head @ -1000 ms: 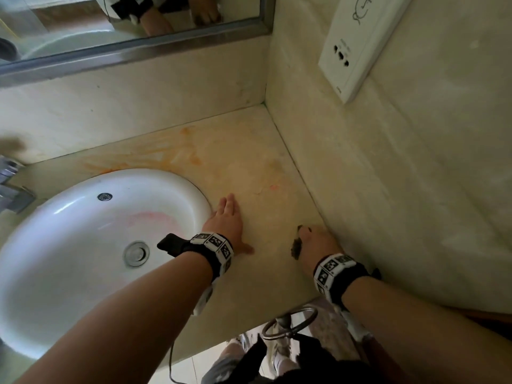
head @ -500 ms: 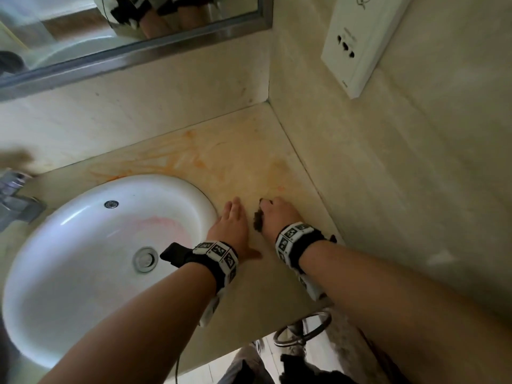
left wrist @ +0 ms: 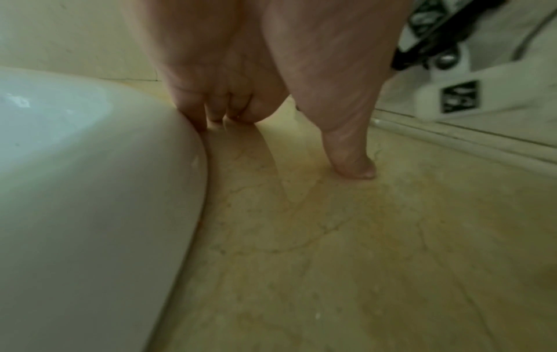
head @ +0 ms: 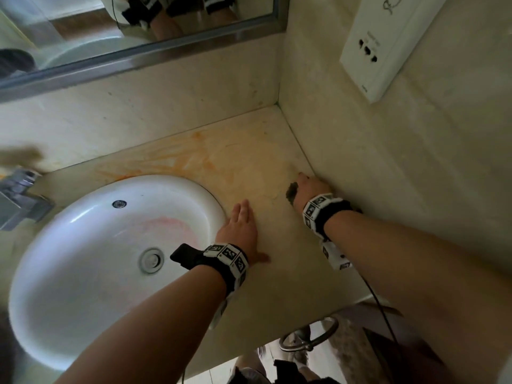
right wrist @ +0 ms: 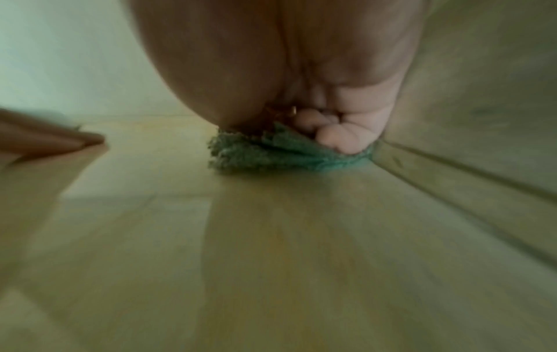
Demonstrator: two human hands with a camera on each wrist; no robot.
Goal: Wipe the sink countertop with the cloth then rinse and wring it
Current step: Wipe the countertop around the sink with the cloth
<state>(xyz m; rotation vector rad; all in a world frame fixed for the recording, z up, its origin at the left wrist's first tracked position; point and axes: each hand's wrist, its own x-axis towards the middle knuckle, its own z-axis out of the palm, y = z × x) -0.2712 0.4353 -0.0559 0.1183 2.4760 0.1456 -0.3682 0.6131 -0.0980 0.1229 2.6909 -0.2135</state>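
A beige stone countertop [head: 277, 261] with orange smears surrounds a white oval sink [head: 91, 273]. My right hand [head: 311, 188] grips a bunched green cloth [right wrist: 256, 154] and presses it on the counter close to the right wall; in the head view only a dark edge of the cloth [head: 291, 192] shows. My left hand [head: 241, 228] lies flat on the counter beside the sink rim, fingers straight, thumb spread; the left wrist view shows its fingertips [left wrist: 211, 114] against the sink rim [left wrist: 193, 147].
A chrome tap [head: 19, 200] stands at the far left behind the sink. A mirror [head: 133, 29] hangs over the back wall and a white socket box [head: 385, 42] is on the right wall. A metal ring [head: 310, 339] hangs below the counter's front edge.
My right hand with the cloth swept from the front right to beside my left hand, then further back and right toward the wall. My left hand stayed flat by the sink.
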